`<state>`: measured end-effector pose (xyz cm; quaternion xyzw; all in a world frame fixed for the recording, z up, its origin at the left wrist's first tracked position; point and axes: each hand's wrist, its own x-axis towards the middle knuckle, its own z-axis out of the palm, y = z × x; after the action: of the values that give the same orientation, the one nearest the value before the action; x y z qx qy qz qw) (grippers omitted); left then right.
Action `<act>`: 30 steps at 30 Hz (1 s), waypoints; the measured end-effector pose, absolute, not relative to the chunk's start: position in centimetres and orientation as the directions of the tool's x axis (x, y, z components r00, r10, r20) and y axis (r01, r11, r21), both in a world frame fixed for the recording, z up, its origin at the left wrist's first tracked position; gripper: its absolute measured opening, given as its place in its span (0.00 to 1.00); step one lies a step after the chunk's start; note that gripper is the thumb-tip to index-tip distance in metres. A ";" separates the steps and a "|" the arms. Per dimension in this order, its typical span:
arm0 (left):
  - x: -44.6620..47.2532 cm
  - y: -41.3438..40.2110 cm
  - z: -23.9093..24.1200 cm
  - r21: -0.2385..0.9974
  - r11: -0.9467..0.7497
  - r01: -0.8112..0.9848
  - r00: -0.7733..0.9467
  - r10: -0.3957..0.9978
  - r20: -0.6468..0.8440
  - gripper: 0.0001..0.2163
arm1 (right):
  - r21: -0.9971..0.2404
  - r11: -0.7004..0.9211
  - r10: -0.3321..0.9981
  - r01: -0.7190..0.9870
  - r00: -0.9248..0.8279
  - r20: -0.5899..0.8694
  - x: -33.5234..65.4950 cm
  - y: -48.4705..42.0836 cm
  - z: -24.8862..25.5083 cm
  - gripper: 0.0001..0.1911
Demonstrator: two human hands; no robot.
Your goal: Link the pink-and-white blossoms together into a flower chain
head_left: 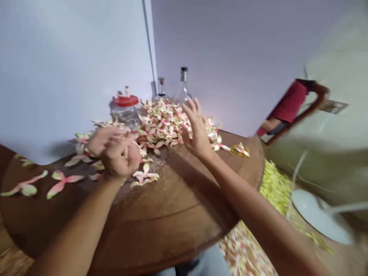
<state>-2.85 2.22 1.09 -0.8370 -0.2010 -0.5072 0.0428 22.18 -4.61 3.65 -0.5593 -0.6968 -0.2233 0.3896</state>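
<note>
A large heap of pink-and-cream flower pieces [161,124] lies at the back of the round wooden table [172,207]. My right hand [197,130] is raised at the heap's right side, fingers apart and nothing held. My left hand [116,151] is over the heap's left edge, its fingers bent and smeared by motion, so whether they grip a flower is unclear. Close to its wrist rests a loose flower piece [145,176]. Further left, a pink three-armed piece [61,182] and a long-armed one [25,187] lie flat on the wood.
Behind the heap stand a red-lidded jar [126,101] and clear glass bottles [183,88] near the wall. Yellow rings [240,150] lie by the right edge. Yellow-green pieces [274,186] and more pink ones [244,249] cover the floor. A white stand base [319,214] stands right.
</note>
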 end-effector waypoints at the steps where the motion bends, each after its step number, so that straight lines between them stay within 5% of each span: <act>1: -3.3 3.2 1.3 0.080 -0.911 0.405 0.382 0.248 0.890 0.16 | -0.135 0.279 0.604 0.951 -0.064 0.794 23.0 -3.5 2.6 0.31; 5: -4.0 3.6 1.8 -0.058 -0.851 0.523 0.432 0.206 0.878 0.13 | -0.266 0.409 0.564 0.873 -0.013 0.825 25.1 -2.4 -0.7 0.33; 10: -4.2 4.3 2.7 0.028 -0.763 0.646 0.460 0.418 0.783 0.08 | -0.670 0.376 0.600 0.640 0.382 0.703 26.9 -3.0 0.5 0.17; 14: -4.7 5.3 2.4 0.127 -0.742 0.658 0.456 0.527 0.717 0.16 | -0.723 0.331 0.634 0.606 0.425 0.646 27.7 -2.6 1.1 0.09; 18: -4.3 5.2 1.5 0.179 -0.765 0.619 0.531 0.575 0.622 0.13 | -0.602 0.212 0.810 0.770 0.207 0.549 27.0 -2.4 0.3 0.14; 23: -3.3 4.3 0.9 0.159 -0.802 0.576 0.626 0.558 0.544 0.10 | -0.263 0.337 0.825 0.904 -0.149 0.545 25.3 -1.6 -1.6 0.16; 30: -3.3 3.9 0.9 0.169 -0.842 0.513 0.642 0.507 0.575 0.10 | -0.113 0.213 0.835 0.970 -0.121 0.537 26.1 -0.9 -3.1 0.16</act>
<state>-3.35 3.91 0.89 -0.9061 -0.2813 -0.3159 0.0050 26.10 -0.93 -3.14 -0.6127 -0.7365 -0.1341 0.2533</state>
